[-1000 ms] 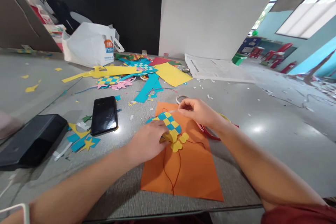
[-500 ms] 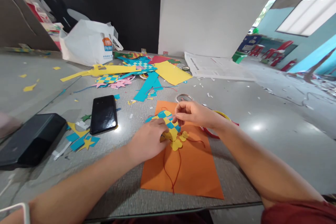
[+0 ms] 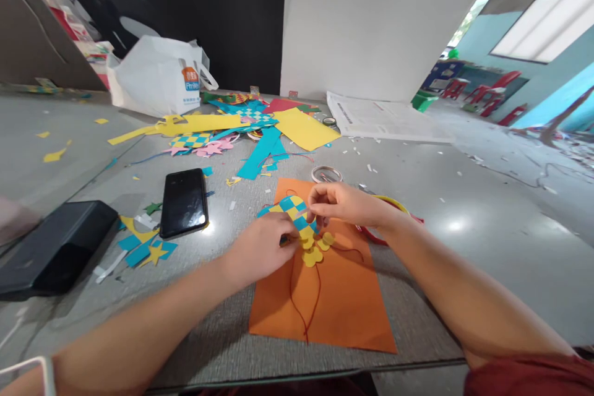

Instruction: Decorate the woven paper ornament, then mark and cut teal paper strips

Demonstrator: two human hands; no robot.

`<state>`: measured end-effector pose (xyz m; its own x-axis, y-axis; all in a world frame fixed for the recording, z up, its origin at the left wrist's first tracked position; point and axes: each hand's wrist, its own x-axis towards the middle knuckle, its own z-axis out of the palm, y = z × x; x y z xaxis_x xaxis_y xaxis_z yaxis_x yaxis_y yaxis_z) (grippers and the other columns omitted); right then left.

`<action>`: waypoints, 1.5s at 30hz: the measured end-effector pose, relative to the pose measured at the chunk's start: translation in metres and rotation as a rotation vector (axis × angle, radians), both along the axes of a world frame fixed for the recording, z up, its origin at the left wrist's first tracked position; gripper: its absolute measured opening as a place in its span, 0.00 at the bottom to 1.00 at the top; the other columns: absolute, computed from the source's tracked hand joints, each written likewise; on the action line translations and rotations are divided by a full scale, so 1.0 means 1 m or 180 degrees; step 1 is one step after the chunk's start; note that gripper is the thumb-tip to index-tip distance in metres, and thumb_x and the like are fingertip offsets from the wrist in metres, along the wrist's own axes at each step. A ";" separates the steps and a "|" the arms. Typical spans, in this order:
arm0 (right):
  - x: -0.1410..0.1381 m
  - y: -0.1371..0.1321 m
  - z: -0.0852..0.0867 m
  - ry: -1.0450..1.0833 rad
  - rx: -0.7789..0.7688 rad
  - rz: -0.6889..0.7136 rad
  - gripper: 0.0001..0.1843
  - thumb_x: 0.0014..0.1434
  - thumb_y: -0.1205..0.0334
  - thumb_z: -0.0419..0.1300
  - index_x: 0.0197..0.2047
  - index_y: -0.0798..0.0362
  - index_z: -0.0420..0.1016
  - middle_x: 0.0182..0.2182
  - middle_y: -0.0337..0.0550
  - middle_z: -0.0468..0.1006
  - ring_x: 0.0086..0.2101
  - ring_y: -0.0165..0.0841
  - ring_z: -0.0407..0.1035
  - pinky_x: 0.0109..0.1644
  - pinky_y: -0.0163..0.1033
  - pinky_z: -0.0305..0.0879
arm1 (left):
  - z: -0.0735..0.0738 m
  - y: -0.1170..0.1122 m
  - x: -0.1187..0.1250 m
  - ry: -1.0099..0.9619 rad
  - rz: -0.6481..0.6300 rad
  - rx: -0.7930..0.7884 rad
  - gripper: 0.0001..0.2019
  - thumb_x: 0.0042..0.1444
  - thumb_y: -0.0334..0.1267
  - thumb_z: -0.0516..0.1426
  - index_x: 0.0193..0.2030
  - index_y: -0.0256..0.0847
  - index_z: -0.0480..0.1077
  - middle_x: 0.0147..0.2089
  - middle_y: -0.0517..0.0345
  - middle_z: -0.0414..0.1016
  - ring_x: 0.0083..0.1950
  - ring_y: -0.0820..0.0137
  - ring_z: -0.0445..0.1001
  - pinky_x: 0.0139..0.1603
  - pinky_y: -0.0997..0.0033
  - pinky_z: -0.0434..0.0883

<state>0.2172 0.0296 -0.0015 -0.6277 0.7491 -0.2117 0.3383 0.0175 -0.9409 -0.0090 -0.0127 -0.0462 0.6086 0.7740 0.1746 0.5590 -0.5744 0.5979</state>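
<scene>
Black smartphone [image 3: 184,203] near woven paper piece [image 3: 290,205]

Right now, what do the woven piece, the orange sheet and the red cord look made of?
The woven piece looks like blue and yellow construction paper strips: matte, with crisp cut edges. The orange sheet looks like similar matte paper or thin card, lying flat. The red cord looks like thin thread or yarn, given its limp curves; the fibre can't be told.
</scene>
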 end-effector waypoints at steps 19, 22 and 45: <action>-0.011 -0.012 0.007 -0.0491 0.0828 0.0217 0.04 0.63 0.61 0.61 0.37 0.53 0.73 0.30 0.37 0.76 0.30 0.29 0.69 0.35 0.35 0.65 | 0.016 0.009 -0.002 -0.1480 0.1295 -0.1580 0.09 0.56 0.39 0.61 0.26 0.40 0.76 0.24 0.59 0.76 0.24 0.72 0.70 0.25 0.74 0.63; -0.018 -0.018 0.005 -0.0570 0.1041 -0.0006 0.03 0.62 0.63 0.60 0.35 0.52 0.72 0.26 0.35 0.73 0.27 0.29 0.67 0.32 0.35 0.63 | 0.016 0.007 -0.001 -0.1548 0.1278 -0.1886 0.07 0.55 0.39 0.62 0.29 0.40 0.78 0.24 0.57 0.78 0.24 0.71 0.73 0.24 0.74 0.67; -0.030 -0.021 -0.004 -0.1135 0.1070 -0.0709 0.06 0.60 0.65 0.63 0.31 0.54 0.74 0.21 0.34 0.70 0.24 0.27 0.62 0.28 0.34 0.55 | 0.023 0.005 0.006 -0.1824 0.1405 -0.2502 0.08 0.62 0.32 0.59 0.33 0.34 0.78 0.25 0.55 0.79 0.22 0.73 0.75 0.24 0.76 0.72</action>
